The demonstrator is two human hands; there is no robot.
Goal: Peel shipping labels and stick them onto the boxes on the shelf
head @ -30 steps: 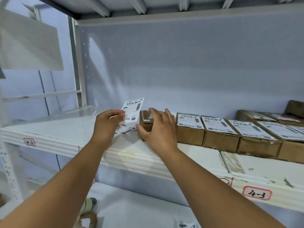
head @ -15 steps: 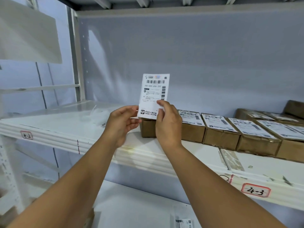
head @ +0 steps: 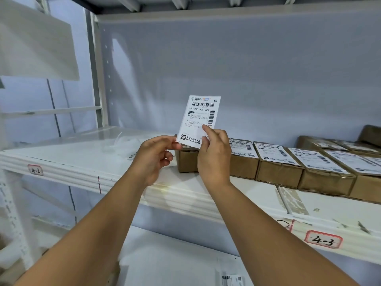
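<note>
Head view: your left grip (head: 153, 159) pinches lower left corner of shipping label (head: 199, 120); your right grip (head: 214, 157) pinches its lower right edge. Label upright, white, barcodes at top and right side, black print, held above leftmost of brown boxes (head: 278, 174) on white shelf (head: 82, 157).

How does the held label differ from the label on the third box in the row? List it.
The held label stands upright in the air; the third box's label lies flat on top. The left hand and right hand pinch the held label's lower corners; nothing touches the third box's label. Both are white with black barcodes.
</note>
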